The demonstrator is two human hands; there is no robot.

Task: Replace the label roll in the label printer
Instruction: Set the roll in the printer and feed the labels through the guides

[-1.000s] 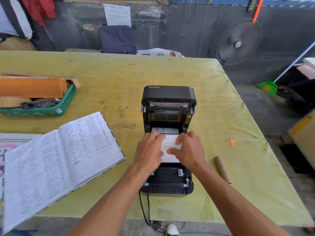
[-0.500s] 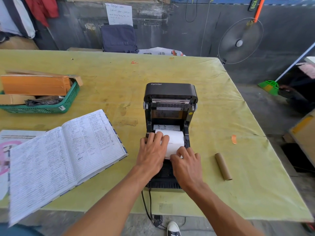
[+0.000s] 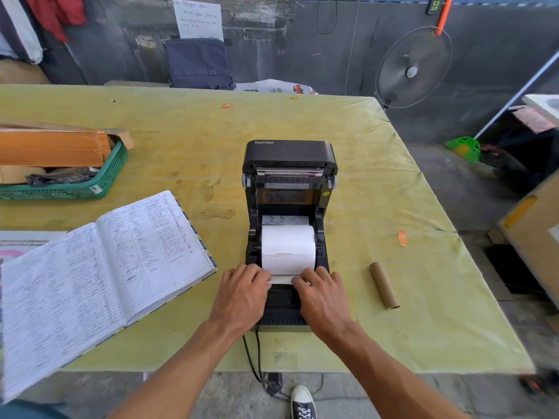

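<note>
The label printer [image 3: 289, 207], a black Xprinter, stood on the table [image 3: 393, 328] near the middle of its near edge, lid swung up and back; the white label roll [image 3: 288, 249] lay across the open bay, between the two side guides, its axis running left to right; its loose end [image 3: 281, 279] was drawn forward over the front of the printer. The left hand [image 3: 242, 293] and the right hand [image 3: 322, 293] lay side by side on the printer's front, not touching one another; each had bent fingers on one side edge of that loose end, left at the left edge, right at the right, the paper showing between them; the thumbs were hidden, so a pinch from below could not be told. A bare cardboard core [image 3: 384, 285] lay on the table just right of the printer, toward the right edge; an orange scrap [image 3: 402, 238] lay farther back from it. An open handwritten ledger [image 3: 99, 273] lay left of the printer, overhanging the near edge; a green mesh basket [image 3: 99, 182] holding a cardboard box [image 3: 51, 148] sat by the left edge. A black cable [image 3: 251, 352] dropped from the printer over the near edge.
</note>
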